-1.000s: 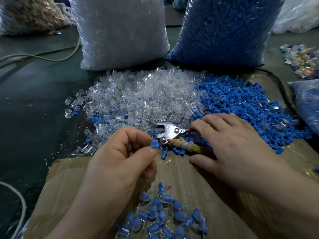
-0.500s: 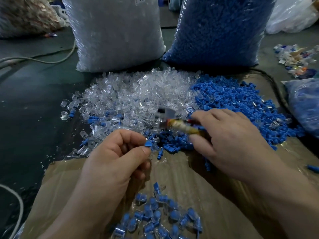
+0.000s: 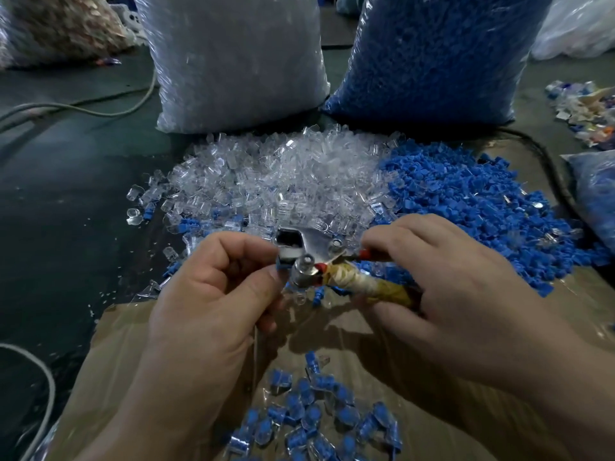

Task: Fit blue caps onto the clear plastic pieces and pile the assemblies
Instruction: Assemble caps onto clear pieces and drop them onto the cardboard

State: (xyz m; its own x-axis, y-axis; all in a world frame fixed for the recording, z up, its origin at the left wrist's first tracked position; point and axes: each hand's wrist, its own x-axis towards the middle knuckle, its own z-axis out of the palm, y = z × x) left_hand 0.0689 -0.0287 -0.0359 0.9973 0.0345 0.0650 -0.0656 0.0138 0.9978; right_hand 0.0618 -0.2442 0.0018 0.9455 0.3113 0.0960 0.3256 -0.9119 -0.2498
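Pinching blue-capped piece (image 3: 282, 266) in left hand (image 3: 213, 294) against pliers (image 3: 309, 247) head, right hand (image 3: 449, 287) gripping its handles

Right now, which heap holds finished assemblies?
The nearest heap, on the cardboard: clear pieces with blue caps fitted. Clear heap and blue heap are loose parts.

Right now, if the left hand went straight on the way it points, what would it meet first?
Probably the tool's metal head, close against the left hand; depth is unclear.
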